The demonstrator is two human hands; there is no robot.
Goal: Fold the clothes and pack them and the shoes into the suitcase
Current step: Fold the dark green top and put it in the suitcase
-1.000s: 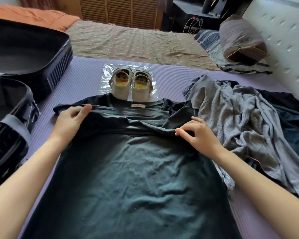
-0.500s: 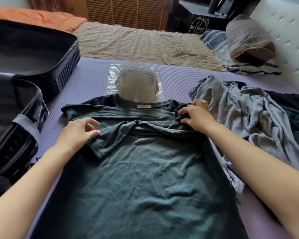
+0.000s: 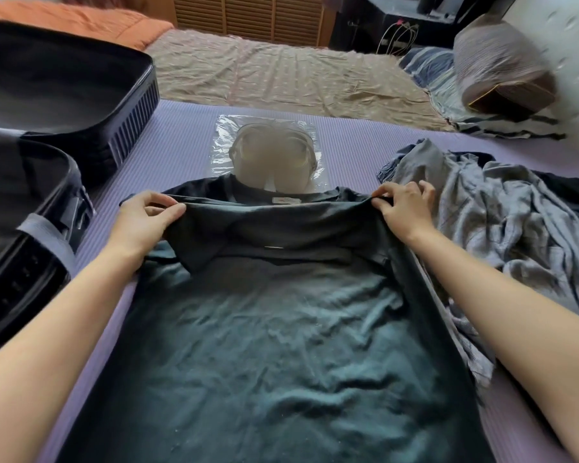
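Purple mat [image 3: 181, 135] bears shirt [image 3: 281, 345], shoes [image 3: 272, 163], suitcase [image 3: 64, 105]

Soft daylight filled the view, brightest on the wall [image 3: 555, 38] at upper right, with no harsh glare. The dark shirt [image 3: 281, 345] caught a dull sheen mid-frame and fell into shadow near its raised fold. The shoes [image 3: 273, 162] were smeared into a blur. Wide-angle distortion bowed the suitcase [image 3: 64, 105] and frame edges.
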